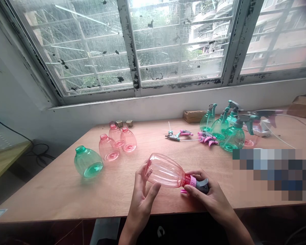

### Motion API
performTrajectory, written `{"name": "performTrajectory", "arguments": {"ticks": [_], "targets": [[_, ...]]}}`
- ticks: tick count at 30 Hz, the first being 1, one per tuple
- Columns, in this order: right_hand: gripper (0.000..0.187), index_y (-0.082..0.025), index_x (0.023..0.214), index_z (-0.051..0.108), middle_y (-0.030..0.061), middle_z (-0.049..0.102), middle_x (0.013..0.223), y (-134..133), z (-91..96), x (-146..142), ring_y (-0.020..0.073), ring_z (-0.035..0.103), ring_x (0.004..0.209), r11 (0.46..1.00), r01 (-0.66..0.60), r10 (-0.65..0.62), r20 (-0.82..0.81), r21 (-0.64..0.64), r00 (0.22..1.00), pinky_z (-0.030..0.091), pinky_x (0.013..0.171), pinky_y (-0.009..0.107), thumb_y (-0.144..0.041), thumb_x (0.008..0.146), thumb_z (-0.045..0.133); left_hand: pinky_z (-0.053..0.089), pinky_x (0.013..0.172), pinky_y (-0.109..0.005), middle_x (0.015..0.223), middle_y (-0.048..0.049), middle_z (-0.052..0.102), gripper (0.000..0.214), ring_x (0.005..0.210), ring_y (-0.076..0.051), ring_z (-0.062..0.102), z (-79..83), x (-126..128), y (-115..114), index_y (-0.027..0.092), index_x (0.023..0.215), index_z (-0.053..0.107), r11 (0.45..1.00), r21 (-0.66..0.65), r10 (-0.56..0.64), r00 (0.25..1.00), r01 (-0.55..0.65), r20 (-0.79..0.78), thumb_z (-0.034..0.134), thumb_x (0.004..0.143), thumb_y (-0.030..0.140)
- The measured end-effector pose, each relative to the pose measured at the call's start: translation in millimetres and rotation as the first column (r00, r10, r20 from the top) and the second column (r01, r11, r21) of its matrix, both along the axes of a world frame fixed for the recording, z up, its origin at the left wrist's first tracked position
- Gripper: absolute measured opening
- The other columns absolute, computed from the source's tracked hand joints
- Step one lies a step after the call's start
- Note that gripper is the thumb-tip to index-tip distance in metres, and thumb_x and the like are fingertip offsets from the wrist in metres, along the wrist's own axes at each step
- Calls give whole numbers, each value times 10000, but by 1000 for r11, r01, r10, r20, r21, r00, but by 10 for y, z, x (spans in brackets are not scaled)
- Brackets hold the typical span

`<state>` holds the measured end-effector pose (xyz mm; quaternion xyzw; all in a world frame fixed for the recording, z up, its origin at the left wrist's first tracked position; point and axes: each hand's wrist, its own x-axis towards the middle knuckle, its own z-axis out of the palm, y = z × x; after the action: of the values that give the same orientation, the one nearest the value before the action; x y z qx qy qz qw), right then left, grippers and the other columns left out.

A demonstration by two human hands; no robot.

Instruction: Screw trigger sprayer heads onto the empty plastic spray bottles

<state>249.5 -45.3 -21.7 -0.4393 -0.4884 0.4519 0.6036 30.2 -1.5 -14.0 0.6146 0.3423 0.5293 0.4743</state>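
A clear pink plastic bottle (165, 173) lies on its side just above the wooden table (66, 190), held between both hands. My left hand (142, 192) cups its base, fingers curled round it. My right hand (206, 197) is closed round the grey and pink spray head (200, 184) at the bottle's neck. Three pink bottles without heads (116, 141) and one green bottle (88, 162) stand to the left. Several green bottles with spray heads (225, 129) stand at the right.
Loose pink and green spray heads (191, 135) lie mid-table. A brown box (193, 115) sits by the wall, a cardboard box (303, 106) at far right. White cable (295, 119) runs across the right side. A barred window (155, 44) spans the back.
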Motion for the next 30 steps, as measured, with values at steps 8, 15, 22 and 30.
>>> {"name": "performTrajectory", "arguments": {"ticks": [8,15,22,30], "targets": [[317,-213,1043,713,13,752,870,8,-17,11,184,709,722,1000,4,-5,-32,-11,999,645,704,301,-414,833,840,255,1272,-502,1634,-71,414,552,1524,-310,352,20,15,24,317,1484,443,1000,-1,-10,1000,10,-29,657,980,388],[350,-206,1076,683,-23,675,707,30,-58,30,178,657,671,1000,-11,11,-84,9,996,649,773,389,-430,849,828,300,1258,-438,1638,-40,411,563,1511,-277,381,32,16,39,345,1492,449,999,29,-23,996,26,-87,672,975,339],[364,-204,1056,696,1,719,750,10,-25,-1,188,689,651,1000,21,-20,-71,6,997,655,728,380,-442,824,845,268,1266,-457,1640,-60,394,596,1540,-299,313,36,9,13,319,1482,436,1000,12,-20,997,20,-76,701,950,369],[358,-215,1040,700,9,738,804,2,-12,3,198,714,671,1000,17,-17,-54,-13,998,651,723,369,-455,816,845,289,1254,-465,1601,-62,459,536,1511,-307,370,23,3,30,321,1435,484,1000,-14,6,999,-6,-42,699,951,404]]}}
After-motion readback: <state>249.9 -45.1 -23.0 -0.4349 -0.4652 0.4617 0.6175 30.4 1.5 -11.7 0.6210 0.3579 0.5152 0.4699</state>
